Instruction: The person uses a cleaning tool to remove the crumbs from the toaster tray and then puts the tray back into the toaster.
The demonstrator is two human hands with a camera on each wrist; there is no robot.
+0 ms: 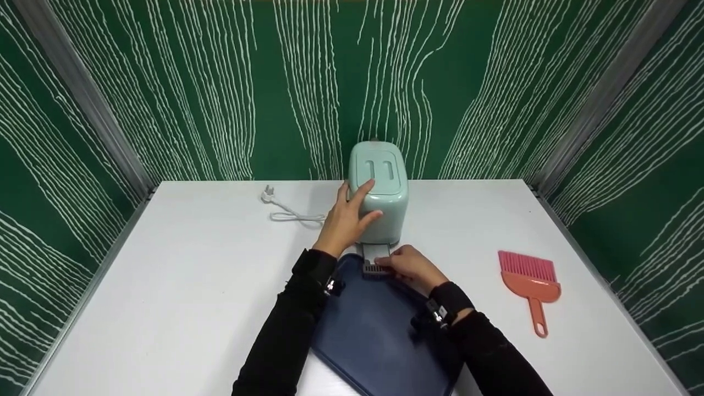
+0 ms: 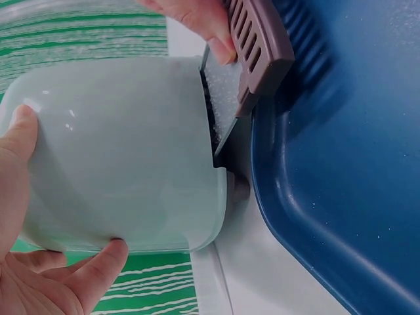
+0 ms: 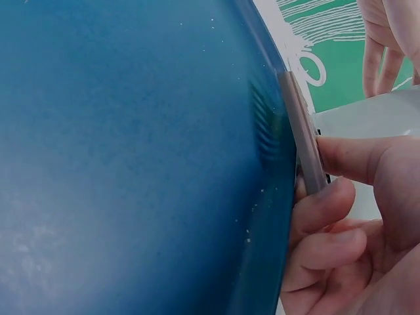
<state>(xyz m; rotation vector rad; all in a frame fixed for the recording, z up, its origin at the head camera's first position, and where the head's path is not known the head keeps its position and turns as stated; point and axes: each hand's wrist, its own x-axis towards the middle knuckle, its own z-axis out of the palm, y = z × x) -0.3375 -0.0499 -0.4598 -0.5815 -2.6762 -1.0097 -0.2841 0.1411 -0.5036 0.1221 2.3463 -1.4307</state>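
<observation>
A mint-green toaster (image 1: 379,220) stands at the back of the table. My left hand (image 1: 342,220) rests spread against its left side and top edge, fingers fairly straight. From the toaster's near end a metal crumb tray (image 1: 376,253) sticks partly out, with crumbs on it in the left wrist view. My right hand (image 1: 413,267) pinches the crumb tray's brown slotted handle (image 2: 262,49) between thumb and fingers. Under that handle lies a dark blue tray (image 1: 374,330); the right wrist view shows small crumbs scattered on it.
A pink-bristled brush set in an orange dustpan (image 1: 531,283) lies on the right of the white table (image 1: 181,286). Left of the toaster is its white cord with a plug (image 1: 268,194). Green walls (image 1: 308,82) with white lines enclose the back and sides.
</observation>
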